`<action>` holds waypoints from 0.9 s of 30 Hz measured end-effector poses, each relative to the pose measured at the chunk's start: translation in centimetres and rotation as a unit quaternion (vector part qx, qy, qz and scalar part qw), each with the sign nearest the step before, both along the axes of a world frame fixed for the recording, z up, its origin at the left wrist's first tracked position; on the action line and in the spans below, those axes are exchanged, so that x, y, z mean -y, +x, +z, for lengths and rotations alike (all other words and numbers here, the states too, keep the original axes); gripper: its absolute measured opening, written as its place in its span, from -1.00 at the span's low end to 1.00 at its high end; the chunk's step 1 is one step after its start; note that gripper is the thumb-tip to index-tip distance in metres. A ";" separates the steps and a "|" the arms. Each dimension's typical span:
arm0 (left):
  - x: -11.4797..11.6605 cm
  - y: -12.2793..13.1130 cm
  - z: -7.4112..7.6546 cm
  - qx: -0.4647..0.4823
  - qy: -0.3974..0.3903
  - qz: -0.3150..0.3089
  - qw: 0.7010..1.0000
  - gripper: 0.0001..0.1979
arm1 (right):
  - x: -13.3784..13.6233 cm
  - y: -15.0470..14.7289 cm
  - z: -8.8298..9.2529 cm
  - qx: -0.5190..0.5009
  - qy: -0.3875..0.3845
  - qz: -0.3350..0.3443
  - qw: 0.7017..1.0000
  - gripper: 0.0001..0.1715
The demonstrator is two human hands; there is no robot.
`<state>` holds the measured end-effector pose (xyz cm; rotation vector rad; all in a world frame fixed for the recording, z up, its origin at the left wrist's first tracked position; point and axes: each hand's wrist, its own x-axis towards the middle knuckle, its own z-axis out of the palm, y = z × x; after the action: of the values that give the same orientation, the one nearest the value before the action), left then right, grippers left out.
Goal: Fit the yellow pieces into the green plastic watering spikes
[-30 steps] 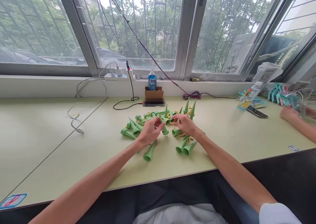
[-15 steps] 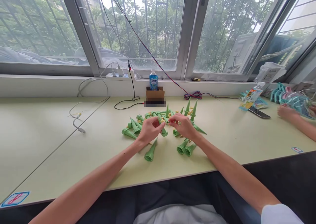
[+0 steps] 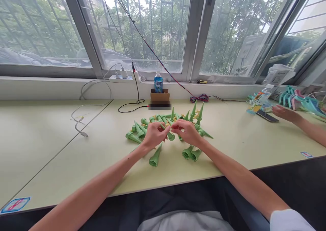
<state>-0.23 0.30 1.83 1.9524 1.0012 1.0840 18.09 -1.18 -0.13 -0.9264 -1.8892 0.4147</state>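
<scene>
Two hands meet over the middle of the tabletop [image 3: 96, 159], a little nearer its far edge than the near one. Your left hand [image 3: 153, 136] is closed around a green cone [image 3: 167, 131], thumb and fingers clamped on its narrow part, with the wide mouth pointing down and to the right. Your right hand [image 3: 188, 132] comes in from the other side with its fingertips drawn into a tight pinch just beside that cone's wide end; whether they hold a small part is too small to tell. Under both hands lies the pile of green cones [image 3: 139, 130], some lying flat, a few standing upright at its far side. Beyond it, by the far edge, a cardboard box [image 3: 159, 96] sits in front of a blue-labelled bottle [image 3: 158, 82]. Near the right edge, another person's hand [image 3: 284, 112] hovers just beside a phone [image 3: 267, 116].
</scene>
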 end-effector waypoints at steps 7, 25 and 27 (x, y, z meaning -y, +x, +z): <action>0.0 0.0 -0.2 -0.001 0.011 -0.008 1.000 -0.66 | -0.1 0.0 -0.3 -0.020 -0.016 0.005 1.000 -0.91; -0.6 -0.1 -1.0 0.031 0.034 0.004 0.999 -0.68 | -0.2 -0.1 -0.2 -0.061 -0.022 -0.002 0.998 -0.82; -0.7 -0.1 -1.1 0.032 0.031 0.005 0.999 -0.68 | -0.3 -0.1 -0.4 -0.063 -0.017 -0.007 0.998 -0.81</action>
<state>-0.36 0.96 0.74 1.9511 0.9537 1.1871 18.00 -0.91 -0.54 -0.9155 -1.7650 0.4874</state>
